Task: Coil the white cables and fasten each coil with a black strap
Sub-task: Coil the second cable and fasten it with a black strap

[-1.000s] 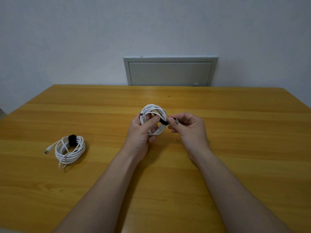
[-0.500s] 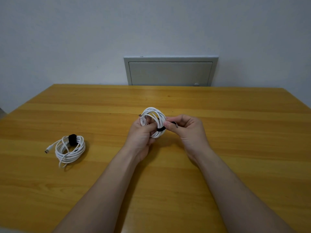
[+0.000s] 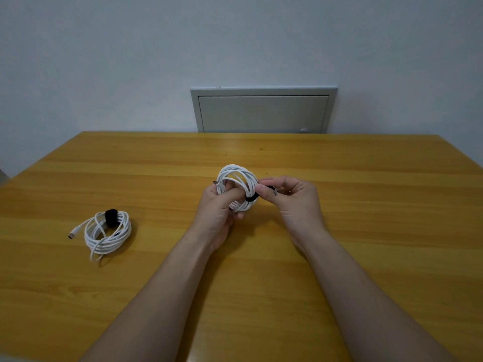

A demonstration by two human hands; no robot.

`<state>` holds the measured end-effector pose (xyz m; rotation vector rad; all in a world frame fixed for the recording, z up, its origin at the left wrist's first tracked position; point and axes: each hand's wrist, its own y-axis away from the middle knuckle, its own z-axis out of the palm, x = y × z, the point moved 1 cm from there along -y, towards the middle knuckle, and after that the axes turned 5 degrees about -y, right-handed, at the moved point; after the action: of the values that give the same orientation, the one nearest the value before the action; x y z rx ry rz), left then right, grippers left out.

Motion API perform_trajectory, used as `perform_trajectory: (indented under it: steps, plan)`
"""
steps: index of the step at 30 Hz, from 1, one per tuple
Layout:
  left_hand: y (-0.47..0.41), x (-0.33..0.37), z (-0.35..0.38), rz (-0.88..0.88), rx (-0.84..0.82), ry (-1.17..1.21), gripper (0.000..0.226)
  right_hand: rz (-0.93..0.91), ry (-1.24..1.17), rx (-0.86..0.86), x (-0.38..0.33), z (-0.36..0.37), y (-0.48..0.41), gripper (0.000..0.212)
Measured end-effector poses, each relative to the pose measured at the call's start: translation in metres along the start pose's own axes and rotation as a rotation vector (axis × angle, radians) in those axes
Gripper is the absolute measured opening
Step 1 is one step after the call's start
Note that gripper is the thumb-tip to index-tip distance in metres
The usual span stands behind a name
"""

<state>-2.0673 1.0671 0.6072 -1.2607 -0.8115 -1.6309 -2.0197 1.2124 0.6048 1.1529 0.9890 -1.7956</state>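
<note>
Two coils, head view: strapped coil [image 3: 107, 232] lies on the table [image 3: 366, 165], left; held coil [image 3: 236, 184] is raised over mid-table.
Left hand [image 3: 217, 207]: grips the held coil, thumb across its loops.
Right hand [image 3: 292, 197]: pinches the black strap [image 3: 251, 199] wrapped round the held coil's right side.
Handling: light, springy, likely to unwind; best held beside the black strap.

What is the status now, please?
Left hand grips coil. Right hand pinches strap around it. Other coil already strapped, on table. Nothing in the way.
</note>
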Motion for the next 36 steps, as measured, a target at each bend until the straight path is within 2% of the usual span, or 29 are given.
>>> perform_trajectory:
  steps: [3, 6, 9, 19, 28, 36]
  plan:
    - [0.002, 0.003, -0.002, 0.011, -0.058, 0.04, 0.01, -0.012, -0.025, 0.011, -0.002, -0.001, -0.001, 0.013]
    - [0.004, 0.003, 0.001, 0.014, -0.073, 0.082, 0.031, -0.031, -0.018, 0.019, -0.003, -0.002, -0.001, 0.014]
    - [0.006, 0.003, 0.003, 0.045, -0.067, 0.1, 0.039, -0.035, -0.017, 0.022, -0.004, -0.005, -0.002, 0.015]
    - [0.003, 0.006, -0.002, 0.092, -0.002, 0.051, 0.034, -0.143, 0.085, -0.105, -0.011, -0.005, 0.001, 0.006]
    - [0.002, 0.004, -0.005, 0.066, 0.016, 0.048, 0.047, -0.196, 0.231, -0.229, -0.01, -0.008, 0.002, 0.01]
    - [0.001, 0.0, 0.0, -0.002, 0.166, 0.035, 0.05, -0.335, 0.448, -0.273, -0.011, -0.006, 0.005, 0.013]
